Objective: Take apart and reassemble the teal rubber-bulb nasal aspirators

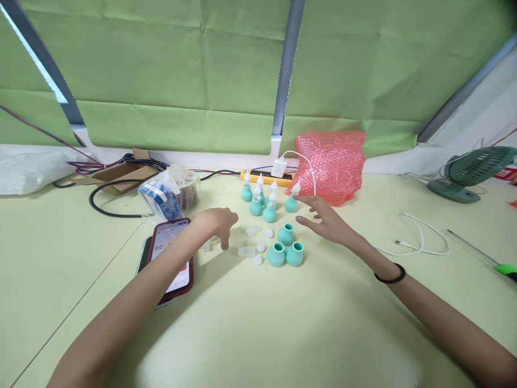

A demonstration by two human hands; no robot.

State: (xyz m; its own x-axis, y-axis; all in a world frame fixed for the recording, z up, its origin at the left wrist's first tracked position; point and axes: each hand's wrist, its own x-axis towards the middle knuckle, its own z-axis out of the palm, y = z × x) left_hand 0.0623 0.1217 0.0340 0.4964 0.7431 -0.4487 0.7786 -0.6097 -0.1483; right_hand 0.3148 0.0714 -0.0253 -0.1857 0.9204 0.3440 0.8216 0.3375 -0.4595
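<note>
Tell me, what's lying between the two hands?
In the head view, between the left hand and right hand lie small clear and white plastic pieces and one open teal bulb.

left hand (216, 223) curled, fingertips down, right hand (325, 220) spread flat

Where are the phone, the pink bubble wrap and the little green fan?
phone (167, 237), head view, on its lit screen.
pink bubble wrap (331, 161), head view, on its middle.
green fan (480, 163), head view, on its grille.
</note>
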